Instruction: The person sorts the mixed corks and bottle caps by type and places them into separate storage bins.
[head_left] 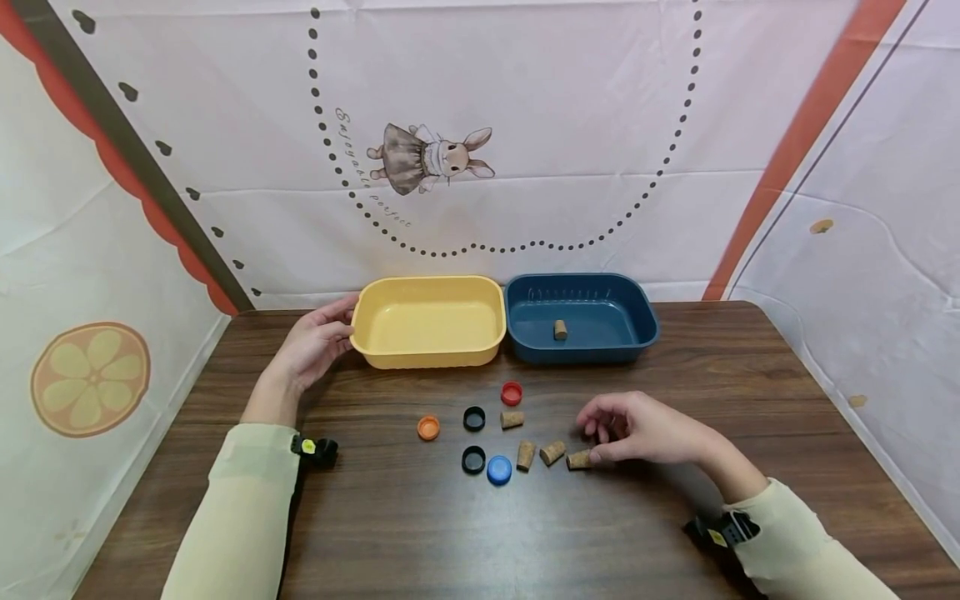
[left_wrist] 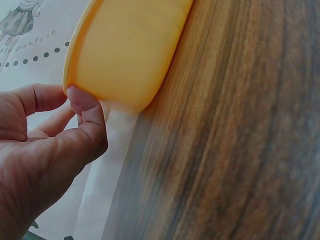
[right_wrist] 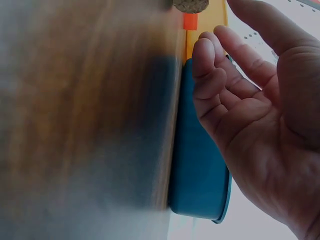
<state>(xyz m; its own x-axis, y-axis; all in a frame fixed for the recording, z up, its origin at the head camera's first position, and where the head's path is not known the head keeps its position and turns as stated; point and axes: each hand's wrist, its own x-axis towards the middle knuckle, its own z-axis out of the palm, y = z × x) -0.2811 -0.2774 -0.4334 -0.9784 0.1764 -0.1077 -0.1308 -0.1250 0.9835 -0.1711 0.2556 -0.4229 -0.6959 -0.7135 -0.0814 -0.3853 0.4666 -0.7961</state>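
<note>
My left hand point(head_left: 309, 343) grips the left end of a yellow bin point(head_left: 427, 362). In the left wrist view its thumb lies over the rim, with the other fingers outside. On the right, my right hand point(head_left: 651, 429) hovers low over the table, fingers loosely bent and nothing held between them. Its thumb tip overlaps the end of a cork point(head_left: 578, 460) lying on its side. Left of that cork lie another cork point(head_left: 552, 452), a third cork point(head_left: 526, 456) and, farther back, a cork point(head_left: 512, 419). One more cork point(head_left: 560, 330) stands inside the blue bin point(head_left: 581, 356).
Loose bottle caps lie on the wooden table point(head_left: 390, 517): a red cap point(head_left: 512, 393), an orange cap point(head_left: 428, 428), a blue cap point(head_left: 499, 470), a black cap point(head_left: 474, 418) and a second black cap point(head_left: 473, 460). Both bins stand side by side before a printed cloth point(head_left: 570, 125).
</note>
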